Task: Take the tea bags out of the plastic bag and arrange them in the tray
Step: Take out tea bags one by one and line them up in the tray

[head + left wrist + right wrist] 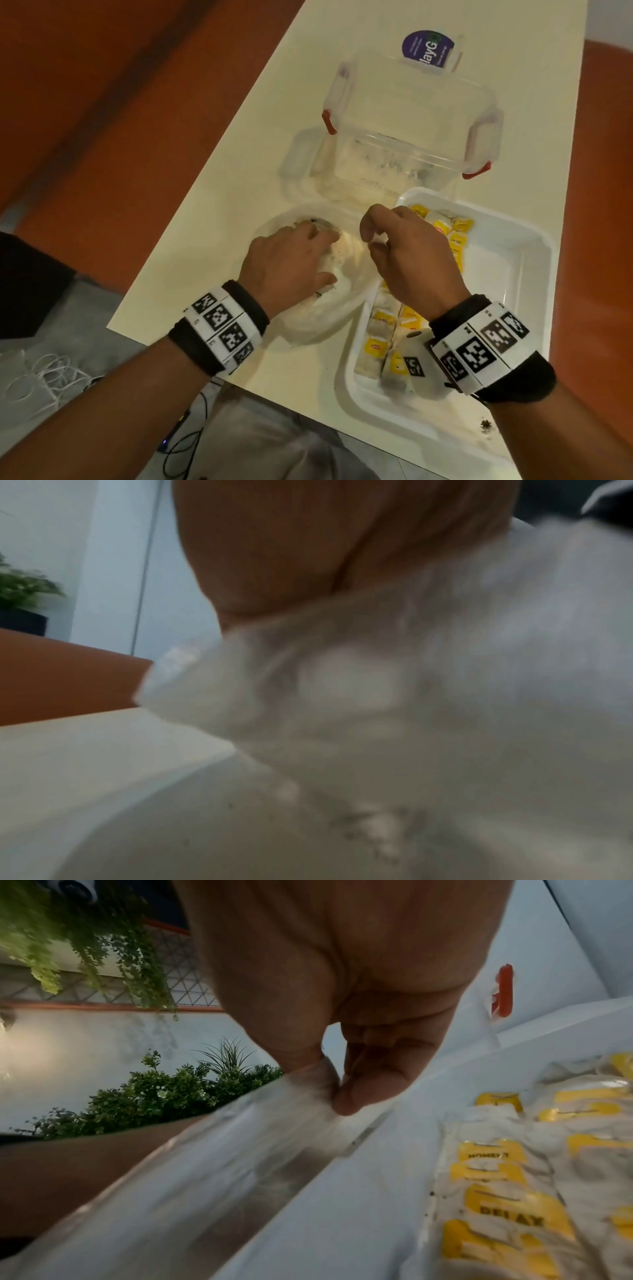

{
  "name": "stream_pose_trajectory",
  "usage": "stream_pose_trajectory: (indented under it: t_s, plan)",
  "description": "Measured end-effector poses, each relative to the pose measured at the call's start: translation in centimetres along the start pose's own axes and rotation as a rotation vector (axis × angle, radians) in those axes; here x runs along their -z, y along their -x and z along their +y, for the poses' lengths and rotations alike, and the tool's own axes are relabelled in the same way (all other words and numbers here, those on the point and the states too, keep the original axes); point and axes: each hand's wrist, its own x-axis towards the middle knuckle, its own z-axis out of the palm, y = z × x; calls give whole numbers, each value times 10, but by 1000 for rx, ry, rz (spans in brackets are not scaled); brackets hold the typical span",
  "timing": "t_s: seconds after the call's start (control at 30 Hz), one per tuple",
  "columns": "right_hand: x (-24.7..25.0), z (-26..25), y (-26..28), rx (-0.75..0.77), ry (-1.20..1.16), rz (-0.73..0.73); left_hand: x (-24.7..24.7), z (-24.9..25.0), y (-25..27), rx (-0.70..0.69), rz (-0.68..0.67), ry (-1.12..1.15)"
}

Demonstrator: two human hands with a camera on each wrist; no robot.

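Right grip: right hand (411, 253) pinches the plastic bag (329, 308) rim between thumb and fingers.
Left grip: left hand (284, 263) reaches inside the bag; its hold cannot be told.
Tea bags (394, 329): rowed in the white tray (534, 274).
Nearby: clear clip-lid box (404, 137) behind.
Surface: cream counter (212, 240), orange floor.

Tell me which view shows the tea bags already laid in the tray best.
The right wrist view: the tea bags are close, yellow tags sharp with some print readable. The head view shows their row along the tray, partly hidden by the right hand. The left wrist view shows none.
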Motion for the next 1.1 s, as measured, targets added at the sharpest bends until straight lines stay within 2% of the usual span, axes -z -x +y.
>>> stream_pose_trajectory:
  t_s: [0.2,0.33,0.5,0.8,0.93,1.03,1.1]
  plan:
    - [5,4,4,-62,-38,1,-10,-7,-9,29,152,146]
    - [6,6,3,-79,-29,12,-10,-10,-7,30,101,226]
    - [7,5,6,-82,-32,8,0,-11,-6,40,137,239]
    - [10,7,8,-86,-40,26,5,-9,3,-7,82,316]
    - [10,8,10,-94,-45,21,18,-11,16,19,62,593]
    - [9,9,12,-102,-50,20,24,-17,22,67,-3,799]
    - [10,10,14,-110,-50,17,29,-18,26,116,-88,1088]
